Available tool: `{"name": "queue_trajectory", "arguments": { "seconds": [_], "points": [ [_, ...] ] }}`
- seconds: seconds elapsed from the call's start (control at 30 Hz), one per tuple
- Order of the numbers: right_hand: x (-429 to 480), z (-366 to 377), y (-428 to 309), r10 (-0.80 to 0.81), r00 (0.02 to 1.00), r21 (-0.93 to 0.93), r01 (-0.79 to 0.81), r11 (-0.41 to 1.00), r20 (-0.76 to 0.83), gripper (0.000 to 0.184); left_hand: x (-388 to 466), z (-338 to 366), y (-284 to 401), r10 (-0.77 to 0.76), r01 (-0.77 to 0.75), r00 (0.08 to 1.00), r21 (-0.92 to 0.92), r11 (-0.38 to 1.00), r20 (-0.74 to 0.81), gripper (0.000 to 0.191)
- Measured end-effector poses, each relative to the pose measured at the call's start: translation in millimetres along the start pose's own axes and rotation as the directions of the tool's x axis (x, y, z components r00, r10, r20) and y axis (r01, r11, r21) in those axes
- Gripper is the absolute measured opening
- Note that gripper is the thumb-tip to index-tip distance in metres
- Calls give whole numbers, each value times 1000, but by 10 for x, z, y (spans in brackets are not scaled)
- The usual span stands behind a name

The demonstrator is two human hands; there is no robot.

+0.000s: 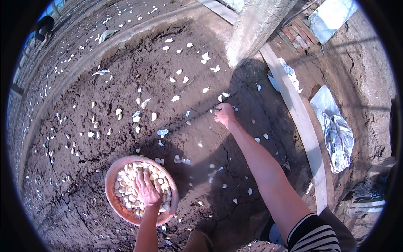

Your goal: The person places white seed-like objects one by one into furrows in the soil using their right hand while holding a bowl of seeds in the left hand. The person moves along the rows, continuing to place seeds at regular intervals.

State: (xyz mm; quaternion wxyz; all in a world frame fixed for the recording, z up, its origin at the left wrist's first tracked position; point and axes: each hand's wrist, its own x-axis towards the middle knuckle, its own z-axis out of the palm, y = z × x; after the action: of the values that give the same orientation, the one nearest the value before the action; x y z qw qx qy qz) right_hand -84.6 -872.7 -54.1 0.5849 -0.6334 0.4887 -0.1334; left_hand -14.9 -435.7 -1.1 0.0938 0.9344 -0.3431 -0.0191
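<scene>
My left hand (147,189) rests palm down, fingers spread, on a heap of garlic cloves (127,190) inside a round reddish bowl (110,201). The fingertips press among the cloves, and nothing is seen gripped there. The bowl sits on brown, cracked soil (201,176). Farther out, my right hand (224,115) reaches down to the soil with its fingers bent. A small pale clove (211,111) is at its fingertips; whether they grip it is unclear. Just beyond that hand lie two more cloves (223,96). Several others, such as one clove (175,98), are scattered over the bed.
A concrete post (252,28) stands at the bed's far corner. A pale board (296,116) edges the right side, with a plastic bag (335,135) beyond it. Bricks (299,34) lie farther back. At far left, a dark figure (44,28), seemingly a person, bends low.
</scene>
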Motion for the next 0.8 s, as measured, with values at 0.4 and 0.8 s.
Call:
{"name": "queue_trajectory", "arguments": {
  "seconds": [0.4,0.8],
  "points": [
    [46,242,-110,-409,910,-779,211,591,-63,17,9,60,16,-3,3,1000,-22,1000,1,63],
    [226,-493,-360,-402,893,-720,142,679,-204,26,-8,121,-43,-19,19,1000,-10,1000,-6,65]
  ]
}}
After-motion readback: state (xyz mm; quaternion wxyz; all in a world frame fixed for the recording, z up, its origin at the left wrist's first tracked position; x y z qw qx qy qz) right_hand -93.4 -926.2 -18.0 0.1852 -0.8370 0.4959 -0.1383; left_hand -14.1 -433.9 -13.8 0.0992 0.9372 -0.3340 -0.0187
